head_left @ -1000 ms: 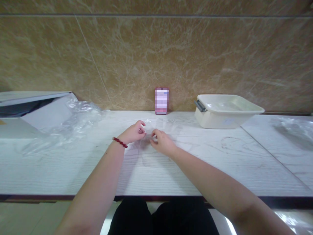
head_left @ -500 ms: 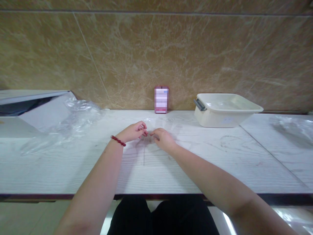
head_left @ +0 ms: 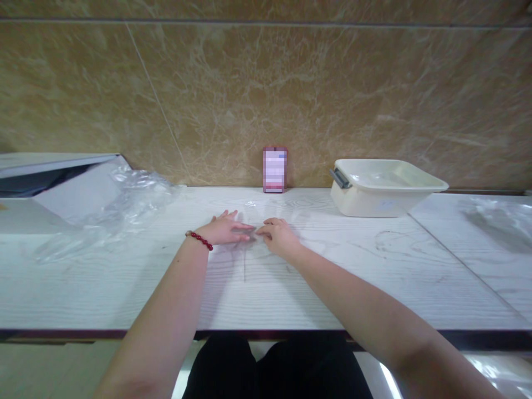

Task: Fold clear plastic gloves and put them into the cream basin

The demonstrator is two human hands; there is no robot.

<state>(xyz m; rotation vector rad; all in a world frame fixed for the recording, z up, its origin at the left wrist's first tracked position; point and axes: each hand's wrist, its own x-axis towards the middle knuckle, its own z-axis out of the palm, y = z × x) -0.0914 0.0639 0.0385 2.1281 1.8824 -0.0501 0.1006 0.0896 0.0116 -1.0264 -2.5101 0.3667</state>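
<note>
What looks like clear plastic film [head_left: 250,204] lies just beyond your fingertips, toward the phone [head_left: 274,170], its long axis unclear, neither hand plainly nearer; your left hand [head_left: 224,228] has its fingers spread, where half a second ago they curled, while your right [head_left: 282,238] bends inward, whether pinching anything I cannot tell

This looks like a workroom, though the view takes in too little to be sure. A long worktop [head_left: 62,288] runs along a marble-patterned wall [head_left: 291,100], with pale floor [head_left: 41,368] below its front edge. An open box [head_left: 25,219], crumpled clear plastic [head_left: 145,191], a propped phone [head_left: 275,170] and a tub [head_left: 374,202] line the back edge from left to right.
</note>
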